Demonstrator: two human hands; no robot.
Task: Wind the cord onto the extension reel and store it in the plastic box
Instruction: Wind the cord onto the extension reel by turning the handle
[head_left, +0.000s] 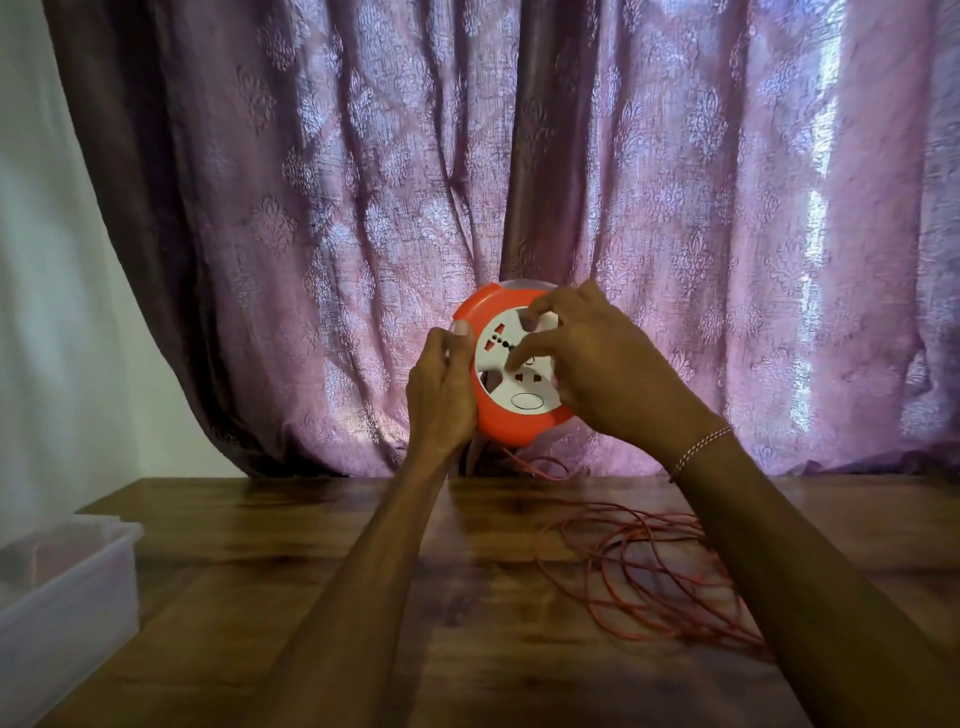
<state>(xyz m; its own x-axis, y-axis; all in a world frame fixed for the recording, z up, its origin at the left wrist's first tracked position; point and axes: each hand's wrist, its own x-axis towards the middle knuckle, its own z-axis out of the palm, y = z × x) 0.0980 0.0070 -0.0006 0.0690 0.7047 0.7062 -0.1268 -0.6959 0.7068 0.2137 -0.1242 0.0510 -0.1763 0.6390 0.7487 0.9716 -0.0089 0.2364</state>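
Above the far edge of the counter, in front of the purple curtain, an orange extension reel is held up in the air with its white socket face turned toward the camera. The left hand grips the reel's left rim, fingers curled round the edge and the thumb lying against the orange casing. The right hand is set on the right side of the reel — its fingers are bent and spread over the white face, with fingertips pressed into the openings of the inner disc, so both hands hold the reel between them. A thin braided bracelet circles the right wrist.

From the underside of the reel the red cord drops to the counter and spreads in loose, overlapping loops below and to the right of the reel, partly hidden under the right forearm. How much cord is already wound inside the reel cannot be told.

Well to the lower left of the reel, at the counter's left edge, stands the translucent plastic box — open at the top, apart from both cord and reel. Something reddish shows dimly through its wall, too blurred to identify.
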